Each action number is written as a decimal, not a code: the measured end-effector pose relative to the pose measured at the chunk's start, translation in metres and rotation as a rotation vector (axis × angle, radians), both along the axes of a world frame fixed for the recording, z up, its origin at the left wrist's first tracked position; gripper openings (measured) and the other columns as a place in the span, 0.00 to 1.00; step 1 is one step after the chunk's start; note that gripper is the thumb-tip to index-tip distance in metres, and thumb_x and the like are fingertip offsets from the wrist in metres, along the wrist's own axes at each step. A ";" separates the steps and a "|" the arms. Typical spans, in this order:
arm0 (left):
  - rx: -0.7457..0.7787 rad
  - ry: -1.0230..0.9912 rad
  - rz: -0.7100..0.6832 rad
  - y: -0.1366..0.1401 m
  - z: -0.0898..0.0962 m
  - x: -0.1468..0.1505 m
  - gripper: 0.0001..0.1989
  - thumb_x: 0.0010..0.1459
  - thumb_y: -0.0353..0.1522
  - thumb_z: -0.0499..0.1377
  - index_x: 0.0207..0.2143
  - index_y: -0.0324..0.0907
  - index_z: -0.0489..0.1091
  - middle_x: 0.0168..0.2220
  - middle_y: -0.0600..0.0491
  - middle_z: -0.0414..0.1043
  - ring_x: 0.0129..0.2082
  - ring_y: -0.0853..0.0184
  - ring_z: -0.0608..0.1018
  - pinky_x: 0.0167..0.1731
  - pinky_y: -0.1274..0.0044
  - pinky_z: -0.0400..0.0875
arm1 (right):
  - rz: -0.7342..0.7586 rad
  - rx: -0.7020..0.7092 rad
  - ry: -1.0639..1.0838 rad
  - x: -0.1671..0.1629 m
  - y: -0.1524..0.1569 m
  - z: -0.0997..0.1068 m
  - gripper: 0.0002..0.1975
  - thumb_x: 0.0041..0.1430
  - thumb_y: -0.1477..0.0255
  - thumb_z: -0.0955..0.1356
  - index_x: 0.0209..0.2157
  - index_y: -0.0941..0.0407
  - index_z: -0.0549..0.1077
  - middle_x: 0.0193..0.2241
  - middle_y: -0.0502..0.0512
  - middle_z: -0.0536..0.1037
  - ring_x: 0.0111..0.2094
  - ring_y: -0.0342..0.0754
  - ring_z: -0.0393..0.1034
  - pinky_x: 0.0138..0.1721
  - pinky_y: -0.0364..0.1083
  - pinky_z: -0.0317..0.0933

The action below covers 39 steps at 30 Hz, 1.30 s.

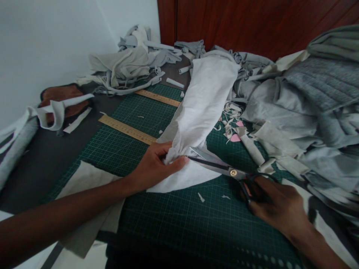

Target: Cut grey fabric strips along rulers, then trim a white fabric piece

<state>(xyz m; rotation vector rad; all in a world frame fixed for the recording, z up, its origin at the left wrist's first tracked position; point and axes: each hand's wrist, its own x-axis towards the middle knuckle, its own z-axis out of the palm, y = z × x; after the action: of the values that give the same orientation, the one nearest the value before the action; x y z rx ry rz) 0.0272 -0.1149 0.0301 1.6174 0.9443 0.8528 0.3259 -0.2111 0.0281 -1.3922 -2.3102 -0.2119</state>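
Note:
A long white piece of fabric (207, 93) runs down the middle of the green cutting mat (174, 220). My left hand (157, 164) pinches a bunched part of it between thumb and fingers. In my right hand (277, 209) is a pair of scissors (233, 172) with black handles and a brass-coloured pivot. The blades are parted and point left, their tips at the bunched cloth beside my left thumb. Below the blades a flap of the white fabric spreads over the mat. Under my left forearm lies a beige cloth piece (84, 179).
Two wooden rulers (127, 129) lie left of the fabric. Grey and white cloth heaps (275, 101) fill the right side, with small scraps (232, 119) beside them. Another cloth pile (126, 63) stands at the back left. A brown pad (63, 93) lies by the wall.

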 end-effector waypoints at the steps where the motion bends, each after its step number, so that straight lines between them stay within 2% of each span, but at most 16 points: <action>1: -0.008 0.006 -0.001 0.000 0.000 0.000 0.12 0.55 0.33 0.61 0.21 0.40 0.67 0.19 0.60 0.60 0.20 0.76 0.60 0.17 0.83 0.53 | 0.000 -0.001 0.003 0.000 0.000 0.000 0.07 0.60 0.73 0.63 0.29 0.55 0.70 0.14 0.45 0.69 0.13 0.40 0.63 0.17 0.40 0.55; 5: 0.021 0.005 -0.028 -0.001 0.000 -0.001 0.14 0.56 0.34 0.62 0.20 0.40 0.66 0.20 0.60 0.59 0.19 0.76 0.60 0.17 0.82 0.53 | 0.017 0.006 0.010 0.000 0.001 0.003 0.07 0.60 0.74 0.62 0.31 0.55 0.71 0.15 0.45 0.71 0.13 0.41 0.64 0.17 0.40 0.57; 9: 0.069 -0.011 -0.062 -0.001 0.001 -0.002 0.12 0.58 0.32 0.60 0.21 0.40 0.68 0.22 0.58 0.64 0.20 0.75 0.63 0.18 0.82 0.55 | 0.006 -0.015 0.004 -0.001 0.001 0.005 0.08 0.60 0.74 0.62 0.29 0.54 0.71 0.14 0.45 0.70 0.13 0.41 0.63 0.16 0.41 0.56; 13: 0.094 -0.012 -0.071 0.000 0.000 -0.003 0.14 0.59 0.33 0.60 0.21 0.40 0.67 0.22 0.58 0.63 0.21 0.75 0.64 0.18 0.82 0.56 | 0.009 -0.019 0.008 0.002 0.000 0.002 0.08 0.57 0.74 0.62 0.27 0.54 0.70 0.15 0.45 0.70 0.14 0.41 0.64 0.17 0.40 0.57; 26: 0.100 -0.001 -0.067 0.000 0.001 -0.002 0.14 0.60 0.33 0.59 0.21 0.40 0.66 0.23 0.58 0.63 0.21 0.74 0.64 0.19 0.81 0.56 | 0.004 -0.009 -0.007 0.005 0.000 0.000 0.06 0.58 0.74 0.63 0.30 0.54 0.71 0.15 0.45 0.70 0.13 0.41 0.64 0.16 0.41 0.54; 34: 0.153 0.045 -0.055 0.000 0.000 -0.002 0.14 0.59 0.33 0.59 0.21 0.40 0.65 0.23 0.58 0.63 0.22 0.74 0.65 0.21 0.81 0.58 | 0.030 0.032 -0.059 0.001 0.000 0.006 0.07 0.63 0.73 0.61 0.34 0.56 0.69 0.17 0.46 0.72 0.13 0.41 0.65 0.15 0.41 0.55; 39: 0.200 0.063 -0.089 0.000 0.001 -0.001 0.13 0.59 0.30 0.59 0.22 0.40 0.65 0.23 0.59 0.63 0.22 0.74 0.65 0.22 0.81 0.59 | 0.021 0.030 -0.021 -0.003 0.001 0.005 0.07 0.64 0.73 0.61 0.30 0.54 0.67 0.14 0.44 0.69 0.12 0.40 0.64 0.16 0.40 0.56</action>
<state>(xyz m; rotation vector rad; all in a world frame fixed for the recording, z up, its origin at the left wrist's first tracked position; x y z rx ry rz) 0.0261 -0.1152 0.0311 1.8533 0.8456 0.8606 0.3232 -0.2097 0.0330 -1.3573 -2.3279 -0.2547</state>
